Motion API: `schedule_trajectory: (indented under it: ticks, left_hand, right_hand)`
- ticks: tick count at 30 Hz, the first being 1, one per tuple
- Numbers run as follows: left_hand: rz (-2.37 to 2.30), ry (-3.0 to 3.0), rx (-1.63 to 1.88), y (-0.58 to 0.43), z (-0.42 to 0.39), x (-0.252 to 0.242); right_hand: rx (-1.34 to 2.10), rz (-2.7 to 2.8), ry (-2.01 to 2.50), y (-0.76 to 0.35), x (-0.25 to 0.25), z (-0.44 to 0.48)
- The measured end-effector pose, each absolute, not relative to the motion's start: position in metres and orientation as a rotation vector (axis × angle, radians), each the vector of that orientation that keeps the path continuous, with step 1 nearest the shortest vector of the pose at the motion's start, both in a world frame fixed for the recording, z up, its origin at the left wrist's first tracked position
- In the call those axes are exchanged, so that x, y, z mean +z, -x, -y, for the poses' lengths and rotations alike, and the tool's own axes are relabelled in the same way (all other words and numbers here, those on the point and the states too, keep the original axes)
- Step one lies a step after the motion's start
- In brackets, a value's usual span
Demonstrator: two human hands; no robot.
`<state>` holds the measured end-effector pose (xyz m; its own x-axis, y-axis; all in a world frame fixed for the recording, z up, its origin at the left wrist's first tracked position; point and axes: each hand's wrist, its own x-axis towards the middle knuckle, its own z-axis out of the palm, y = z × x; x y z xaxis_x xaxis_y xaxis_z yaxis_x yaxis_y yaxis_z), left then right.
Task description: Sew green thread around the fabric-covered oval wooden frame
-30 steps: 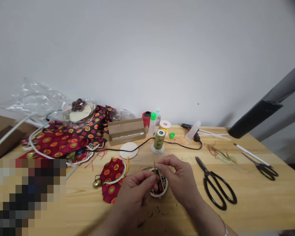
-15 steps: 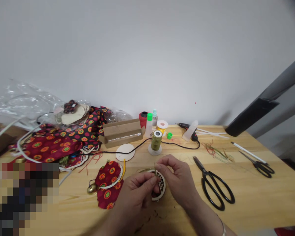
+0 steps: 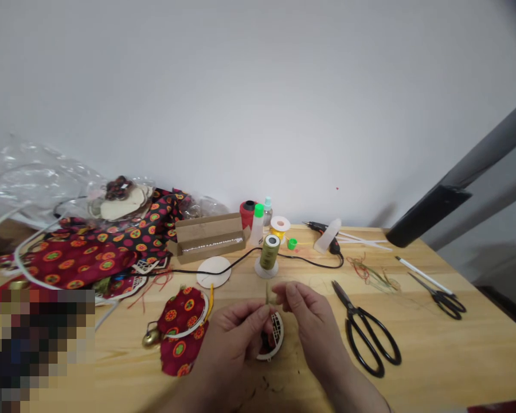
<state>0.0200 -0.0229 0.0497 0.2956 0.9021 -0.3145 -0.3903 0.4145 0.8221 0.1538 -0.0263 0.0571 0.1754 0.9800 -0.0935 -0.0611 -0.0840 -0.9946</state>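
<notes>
My left hand and my right hand meet over the wooden table, their fingertips pinching a short olive thread. Just below them lies a small white lattice frame with dark red fabric, partly hidden by my left fingers. To its left is a red print fabric piece in a white hoop, with a brass bell at its edge. Black-handled scissors lie to the right of my right hand. An olive thread spool stands beyond my hands.
Patterned red fabric and clear plastic heap up at the left. A cardboard box, wooden disc, glue bottle and black-corded hot glue gun stand along the back. Smaller scissors lie far right.
The olive thread now stands higher between my fingertips, and my right hand has lifted off the lattice frame. The whole scene has shifted slightly left and down in view.
</notes>
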Motion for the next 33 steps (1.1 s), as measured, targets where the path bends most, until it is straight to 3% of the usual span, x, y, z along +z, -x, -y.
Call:
schedule_trajectory:
  ticks: [5,15,33]
  left_hand:
    - [-0.908,-0.747,0.955,-0.009,0.022,0.045]
    - [-0.987,-0.88,0.98,-0.006,0.028,0.045]
    - [-0.928,-0.942,0.909,-0.008,0.029,0.037]
  right_hand:
    - [1.415,0.866,1.195,-0.146,0.056,0.03]
    - [1.548,0.898,1.191,-0.142,0.061,0.027]
    - [1.516,0.912,1.135,-0.147,0.06,0.028]
